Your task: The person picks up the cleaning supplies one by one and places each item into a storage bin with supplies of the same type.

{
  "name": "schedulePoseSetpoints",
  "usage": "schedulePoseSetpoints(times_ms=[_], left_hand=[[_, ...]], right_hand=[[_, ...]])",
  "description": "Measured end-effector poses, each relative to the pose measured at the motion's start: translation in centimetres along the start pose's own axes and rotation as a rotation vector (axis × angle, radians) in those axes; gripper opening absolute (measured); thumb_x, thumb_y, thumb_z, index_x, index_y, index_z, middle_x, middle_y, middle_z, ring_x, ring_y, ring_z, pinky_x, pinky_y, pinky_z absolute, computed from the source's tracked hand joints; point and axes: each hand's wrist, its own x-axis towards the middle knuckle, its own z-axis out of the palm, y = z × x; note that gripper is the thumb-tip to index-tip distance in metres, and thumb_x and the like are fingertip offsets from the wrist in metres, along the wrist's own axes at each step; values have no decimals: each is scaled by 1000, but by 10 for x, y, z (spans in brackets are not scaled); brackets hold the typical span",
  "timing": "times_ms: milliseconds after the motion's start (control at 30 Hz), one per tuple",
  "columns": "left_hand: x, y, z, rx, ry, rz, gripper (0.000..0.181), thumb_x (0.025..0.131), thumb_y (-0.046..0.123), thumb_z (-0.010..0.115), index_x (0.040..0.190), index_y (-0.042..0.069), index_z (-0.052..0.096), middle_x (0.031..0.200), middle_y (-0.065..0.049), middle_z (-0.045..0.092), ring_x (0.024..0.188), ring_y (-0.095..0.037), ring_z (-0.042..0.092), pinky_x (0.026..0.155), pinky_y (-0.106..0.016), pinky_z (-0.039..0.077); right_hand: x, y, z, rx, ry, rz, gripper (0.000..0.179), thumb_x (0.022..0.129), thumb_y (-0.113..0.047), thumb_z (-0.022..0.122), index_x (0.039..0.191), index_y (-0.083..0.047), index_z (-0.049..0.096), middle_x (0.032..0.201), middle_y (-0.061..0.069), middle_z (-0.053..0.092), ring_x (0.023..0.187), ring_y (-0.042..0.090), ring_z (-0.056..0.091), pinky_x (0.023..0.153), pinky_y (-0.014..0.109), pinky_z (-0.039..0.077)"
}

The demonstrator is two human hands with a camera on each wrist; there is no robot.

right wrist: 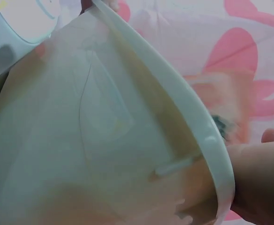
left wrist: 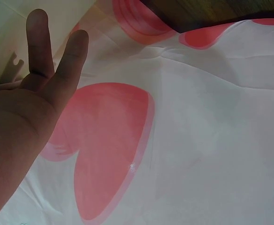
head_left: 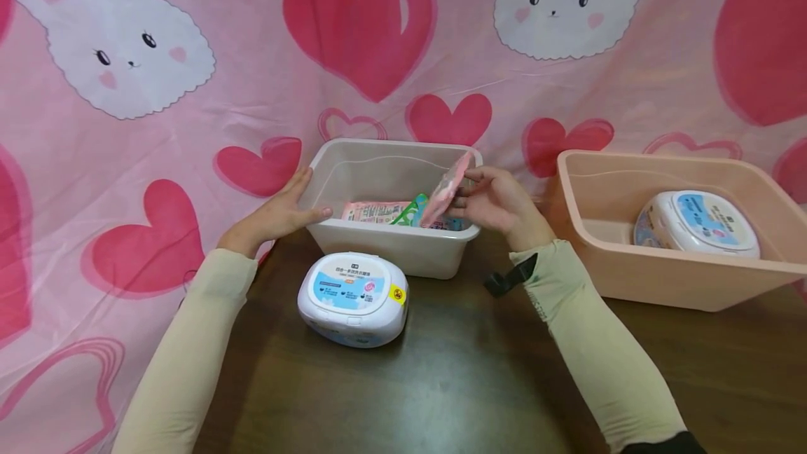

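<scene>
A pale grey bin [head_left: 391, 244] stands at the back of the table, against the cloth. Its left end is braced by my left hand [head_left: 277, 212], whose extended fingers and thumb rest along the rim. My right hand [head_left: 498, 205] pinches a flat pink packet [head_left: 446, 189], held tilted at the bin's right end. In the right wrist view this packet [right wrist: 237, 101] shows blurred past the bin's rim. A pink-and-white printed packet [head_left: 375, 211] and a green packet [head_left: 411, 211] lie inside the bin, partly hidden by its front wall.
In front of the grey bin sits a white lidded tub [head_left: 353, 303] with a blue label. To the right, a peach bin [head_left: 662, 275] contains a similar white tub [head_left: 715, 226]. Pink heart-patterned cloth [head_left: 372, 118] rises behind the dark wooden table [head_left: 441, 370].
</scene>
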Motion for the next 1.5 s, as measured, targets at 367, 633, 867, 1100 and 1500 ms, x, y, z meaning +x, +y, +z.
schedulePoseSetpoints(times_ms=[367,633,867,1100,1500], left_hand=[[7,4,4,-3,-13,9,111,88,54,71,163,18,-3,169,-9,-4,152,-38,5,113,-70,18],[12,0,6,-8,-18,22,112,88,57,68,163,15,-3,169,-12,-3,151,-41,6,113,-71,18],[16,-6,6,-22,-18,36,112,87,62,67,164,18,-1,169,-12,-1,150,-42,9,111,-72,18],[8,-23,12,-62,102,57,97,94,55,63,164,19,8,163,-21,19,142,-49,26,109,-72,25],[-62,-63,65,-417,214,270,93,102,9,57,160,10,-16,163,-30,7,107,-32,67,87,-11,47]], right_hand=[[-3,0,-2,-48,76,-14,67,107,-23,37,161,-25,-3,166,18,-3,151,41,6,122,51,14],[-17,-2,-6,-68,-6,-77,60,106,-20,42,160,-21,15,161,18,26,148,41,23,118,56,23],[-57,-10,-8,-484,-49,-189,43,109,-17,37,150,-6,38,146,19,49,134,39,47,112,56,35],[-107,-23,-20,-816,-187,-318,34,110,-10,37,137,-2,55,131,21,63,121,37,61,99,44,51],[-204,-68,-85,-1184,-16,-732,39,100,17,41,132,5,60,124,3,67,111,11,65,92,20,51]])
